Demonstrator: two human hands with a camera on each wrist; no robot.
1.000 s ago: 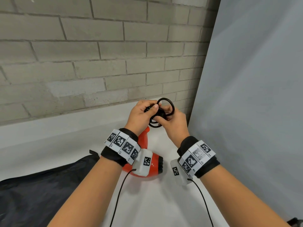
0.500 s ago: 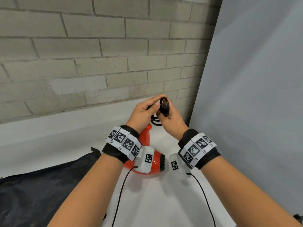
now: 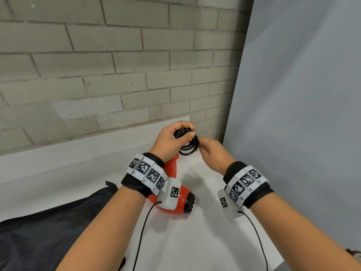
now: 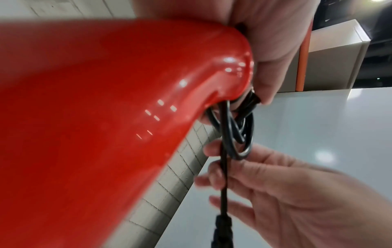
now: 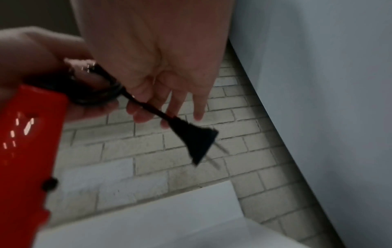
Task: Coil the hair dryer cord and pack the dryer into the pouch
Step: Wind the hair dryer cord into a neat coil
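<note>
A red hair dryer (image 3: pixel 180 202) lies on the white table (image 3: pixel 195 241), its handle pointing away from me. My left hand (image 3: pixel 172 137) grips the coiled black cord (image 3: pixel 188 148) at the handle's end, fingers curled over the loops. In the left wrist view the coil (image 4: pixel 238 134) hangs below the red dryer handle (image 4: pixel 106 117). My right hand (image 3: pixel 212 152) is just right of the coil with fingers (image 4: pixel 214 167) spread. The cord's straight tail runs across them to the black plug (image 5: pixel 199 144), which hangs blurred. The black pouch (image 3: pixel 48 231) lies at the near left.
A grey brick wall (image 3: pixel 117 75) stands behind the table. A pale grey panel (image 3: pixel 302 114) closes off the right side. Thin sensor cables (image 3: pixel 142 231) trail from both wrist units over the table.
The large loop held up between both hands has been folded down onto the coil under my left thumb. My right hand has drawn slightly right, away from the coil.
</note>
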